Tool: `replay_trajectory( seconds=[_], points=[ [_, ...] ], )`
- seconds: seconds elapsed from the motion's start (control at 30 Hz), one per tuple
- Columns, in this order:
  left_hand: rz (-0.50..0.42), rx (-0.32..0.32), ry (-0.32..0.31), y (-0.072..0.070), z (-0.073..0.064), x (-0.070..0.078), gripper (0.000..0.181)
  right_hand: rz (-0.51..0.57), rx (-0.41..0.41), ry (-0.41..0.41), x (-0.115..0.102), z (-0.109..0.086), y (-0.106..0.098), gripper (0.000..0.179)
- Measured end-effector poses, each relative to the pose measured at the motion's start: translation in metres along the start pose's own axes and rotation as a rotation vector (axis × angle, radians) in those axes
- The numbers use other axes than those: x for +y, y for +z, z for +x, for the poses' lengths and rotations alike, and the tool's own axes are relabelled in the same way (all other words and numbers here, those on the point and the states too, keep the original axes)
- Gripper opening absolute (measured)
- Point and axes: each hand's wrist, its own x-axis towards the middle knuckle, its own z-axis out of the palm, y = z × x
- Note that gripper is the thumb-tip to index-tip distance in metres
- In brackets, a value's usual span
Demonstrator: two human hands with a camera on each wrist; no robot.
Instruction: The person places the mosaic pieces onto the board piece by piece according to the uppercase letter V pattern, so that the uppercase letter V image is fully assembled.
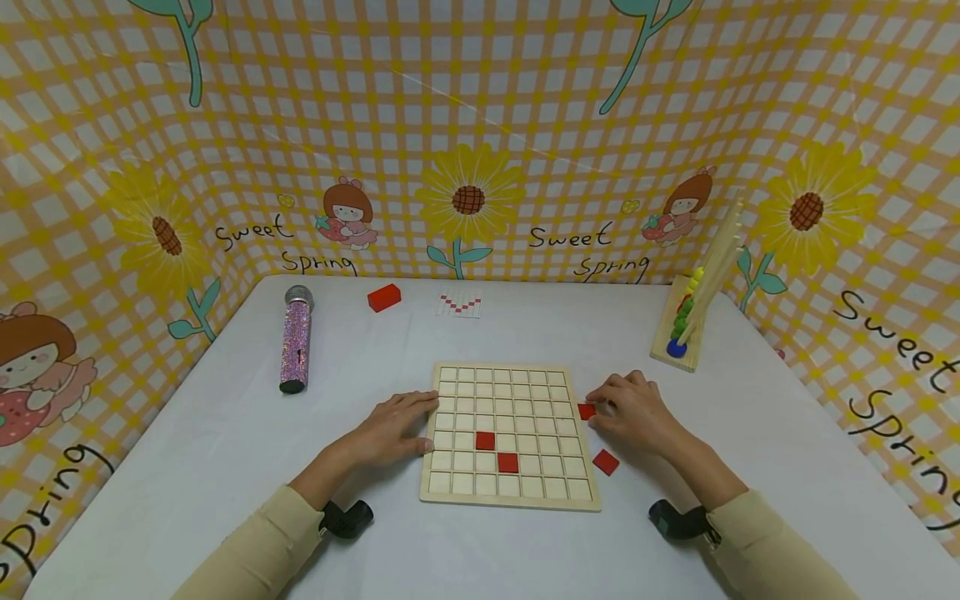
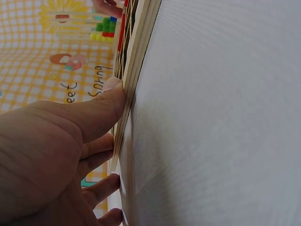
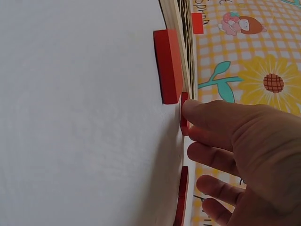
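Note:
A wooden grid board (image 1: pixel 523 435) lies flat on the table, with a red square tile (image 1: pixel 485 441) and a second red tile (image 1: pixel 507 462) in its cells. My left hand (image 1: pixel 390 428) touches the board's left edge with thumb and fingertips, fingers fairly straight. At the board's right edge, my right hand (image 1: pixel 633 410) pinches a red tile (image 3: pixel 184 114) between thumb and forefinger. Closer to me lies a loose red tile (image 1: pixel 606 462) beside the board. The right wrist view shows one more red tile (image 3: pixel 182 197) below the fingers, which the hand hides in the head view.
At the back left are a glittery microphone (image 1: pixel 296 340) and a red block (image 1: pixel 384 297). A small printed grid card (image 1: pixel 460 303) lies behind the board. A wooden bead stand (image 1: pixel 686 325) with coloured beads rises at the back right. Patterned cloth (image 1: pixel 480 117) walls the table's far side.

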Motion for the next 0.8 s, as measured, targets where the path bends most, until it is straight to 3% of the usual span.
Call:
replay_trajectory(
  seconds=[0.8],
  points=[
    [0.000,-0.006,0.003,0.0000,0.0003,0.0001,0.067,0.003,0.008,-0.011,0.0064,-0.0004,0.0026,0.020]
  ],
)
